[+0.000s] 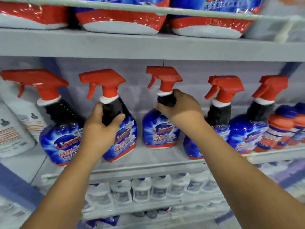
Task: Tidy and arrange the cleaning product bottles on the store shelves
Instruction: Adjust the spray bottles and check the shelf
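Note:
Several blue spray bottles with red triggers and black necks stand in a row on the middle shelf [148,164]. My left hand [100,129] grips the black neck of the second bottle [125,136], which leans to the left. My right hand [179,108] is closed around the neck of the third bottle [158,129], which stands upright and further back. The leftmost bottle [59,139] also tilts left. Two more bottles [219,113] [247,131] stand to the right of my right arm.
White bottles [14,129] stand at the left end of the shelf, small orange-and-blue bottles [283,128] at the right end. Red, white and blue refill pouches [120,22] fill the shelf above. Rows of white-capped bottles [142,190] sit on the shelf below.

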`<state>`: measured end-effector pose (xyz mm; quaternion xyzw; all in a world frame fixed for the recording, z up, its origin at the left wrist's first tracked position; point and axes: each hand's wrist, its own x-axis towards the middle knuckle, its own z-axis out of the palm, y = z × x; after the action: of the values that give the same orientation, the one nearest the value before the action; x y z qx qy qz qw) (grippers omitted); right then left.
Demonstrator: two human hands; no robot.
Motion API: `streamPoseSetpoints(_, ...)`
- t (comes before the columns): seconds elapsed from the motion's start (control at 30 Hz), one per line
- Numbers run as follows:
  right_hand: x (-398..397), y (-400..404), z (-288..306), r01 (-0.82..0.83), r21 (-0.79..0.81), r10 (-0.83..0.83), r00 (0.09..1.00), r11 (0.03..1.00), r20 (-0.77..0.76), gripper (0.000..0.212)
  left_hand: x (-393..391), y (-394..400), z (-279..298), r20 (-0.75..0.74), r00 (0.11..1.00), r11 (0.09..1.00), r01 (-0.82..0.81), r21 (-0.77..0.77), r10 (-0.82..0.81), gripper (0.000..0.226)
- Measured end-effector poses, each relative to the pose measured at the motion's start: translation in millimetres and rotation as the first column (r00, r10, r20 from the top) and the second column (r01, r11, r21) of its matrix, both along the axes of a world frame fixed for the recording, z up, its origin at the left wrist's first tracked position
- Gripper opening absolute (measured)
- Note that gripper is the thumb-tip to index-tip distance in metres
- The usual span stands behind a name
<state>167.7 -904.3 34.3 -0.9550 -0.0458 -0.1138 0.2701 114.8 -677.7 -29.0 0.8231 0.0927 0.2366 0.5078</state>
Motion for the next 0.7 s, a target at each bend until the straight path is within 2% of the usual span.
streamPoseSetpoints(0.1,-11.0,1.4,-4.7,-0.05,0.039,0.049,0.998,0.998,0.026,0.047,-5.5,0.7,-0.2,-0.012,1.0,1.0,0.011,-0.003,-0.011,0.035)
streamPoseSetpoints(0.27,-29.9,-7.2,-11.7,-0.046,0.111,0.038,0.997,0.993,0.074,0.048,-12.5,4.6,1.2,-0.004,0.996,0.996,0.086,-0.023,-0.086,0.035)
streamPoseSetpoints(0.37,-36.3,-14.3,-10.5,-0.051,0.106,0.045,0.997,0.993,0.062,0.046,-15.1,6.5,0.6,0.016,0.988,0.985,0.157,-0.064,-0.156,0.03)
streamPoseSetpoints(0.5,-42.2,-21.3,-8.6,-0.059,0.072,0.054,0.996,0.996,0.072,0.045,-19.3,1.9,1.5,0.038,0.976,0.967,0.218,-0.132,-0.214,0.042)
streamPoseSetpoints(0.7,-46.2,-25.7,-8.2,-0.085,0.083,0.078,0.993,0.993,0.087,0.045,-22.2,-3.9,2.4,0.059,0.967,0.953,0.255,-0.165,-0.249,0.03)
